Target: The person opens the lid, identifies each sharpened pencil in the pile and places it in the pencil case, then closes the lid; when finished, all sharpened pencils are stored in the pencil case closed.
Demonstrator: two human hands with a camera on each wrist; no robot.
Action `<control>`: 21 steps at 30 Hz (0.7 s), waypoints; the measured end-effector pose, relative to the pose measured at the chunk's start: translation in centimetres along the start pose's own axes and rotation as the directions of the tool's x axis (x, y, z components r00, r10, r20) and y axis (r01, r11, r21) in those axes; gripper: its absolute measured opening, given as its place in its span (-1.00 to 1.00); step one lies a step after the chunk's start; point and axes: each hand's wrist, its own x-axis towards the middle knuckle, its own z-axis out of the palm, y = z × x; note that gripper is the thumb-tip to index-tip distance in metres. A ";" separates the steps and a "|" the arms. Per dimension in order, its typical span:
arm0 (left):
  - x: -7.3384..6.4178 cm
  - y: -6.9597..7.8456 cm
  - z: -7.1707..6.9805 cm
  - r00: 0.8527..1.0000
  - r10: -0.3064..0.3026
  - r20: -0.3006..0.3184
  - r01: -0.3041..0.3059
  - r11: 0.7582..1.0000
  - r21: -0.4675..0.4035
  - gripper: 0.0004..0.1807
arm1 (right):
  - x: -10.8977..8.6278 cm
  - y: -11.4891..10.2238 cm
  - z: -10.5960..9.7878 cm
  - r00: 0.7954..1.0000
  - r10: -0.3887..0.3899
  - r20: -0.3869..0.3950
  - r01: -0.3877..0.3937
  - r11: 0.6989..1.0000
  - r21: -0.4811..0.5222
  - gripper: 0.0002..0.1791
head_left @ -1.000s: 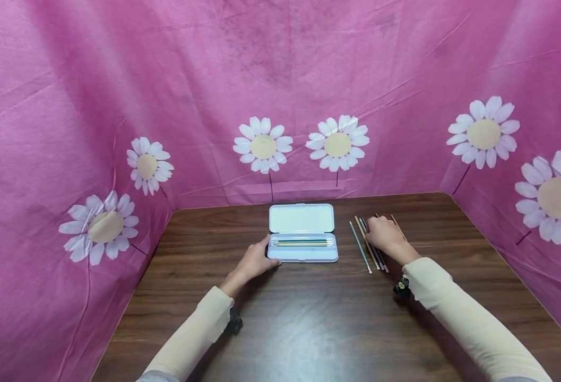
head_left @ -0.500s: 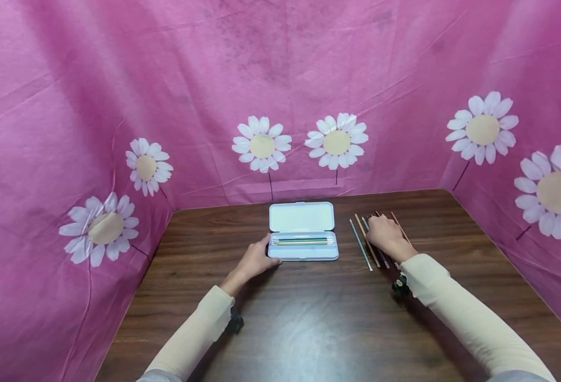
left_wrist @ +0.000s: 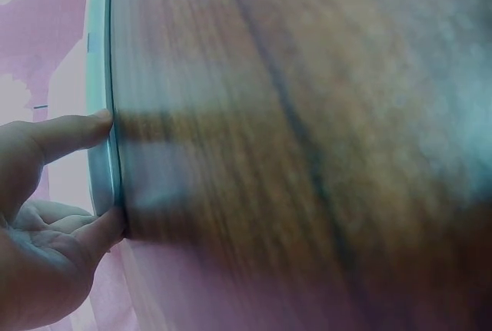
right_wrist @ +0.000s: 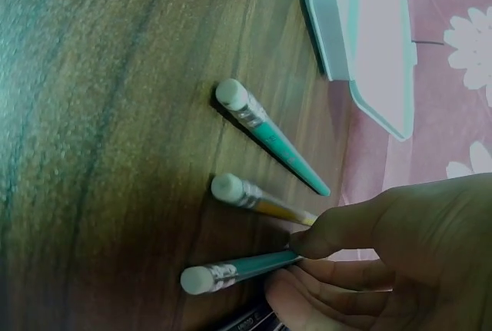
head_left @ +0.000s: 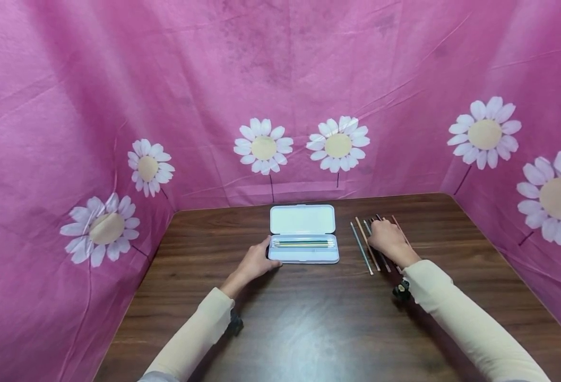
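Green pencil (right_wrist: 246, 268) at the right of the wooden table (head_left: 285, 318), its shaft clamped between the thumb and fingers of the right hand (head_left: 389, 241). Its white eraser faces the person; its long axis runs away from the person, and the fingers hide its far part. Beside it, to the left, lie a yellow pencil (right_wrist: 277, 210) and a teal pencil (right_wrist: 280, 150), erasers likewise nearest, shafts slanting leftward with distance. The left hand (head_left: 252, 261) grips the left end of a white pencil case (head_left: 304, 255), thumb at its near edge. Inside, further pencils (head_left: 304, 243) lie crosswise, long axes left to right. Beyond are the opened lid (head_left: 302, 219) and, farthest, pink cloth (head_left: 204, 79) printed with daisies.
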 end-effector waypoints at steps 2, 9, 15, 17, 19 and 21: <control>0.0 0.1 0.1 1.000 -0.001 0.000 0.001 1.000 -0.010 0.01 | -0.7 -0.8 -0.9 1.000 0.005 0.021 -0.005 1.000 0.005 -0.79; -0.7 1.6 -0.6 0.999 -0.035 0.007 0.035 0.999 0.002 -0.01 | -1.4 -1.4 -1.3 0.999 0.009 0.046 -0.009 1.000 0.002 -0.77; -0.6 1.7 -0.6 0.999 -0.050 0.016 0.050 0.998 -0.024 0.02 | -0.9 -0.8 -1.3 0.998 0.036 0.042 -0.037 0.999 0.016 -0.80; -0.5 1.6 -0.6 0.999 -0.051 0.013 0.051 0.998 -0.026 0.02 | -0.8 -0.9 -1.6 0.998 0.053 0.035 -0.054 0.998 0.036 -0.79; -0.5 1.6 -0.6 0.999 -0.052 0.010 0.052 0.998 -0.029 0.02 | -0.8 -1.1 -2.0 0.997 0.066 0.041 -0.069 0.995 0.067 -0.77; -0.6 1.6 -0.5 0.998 -0.059 0.011 0.059 0.998 -0.029 0.02 | -0.8 -1.4 -2.3 0.997 0.065 0.044 -0.069 0.993 0.095 -0.77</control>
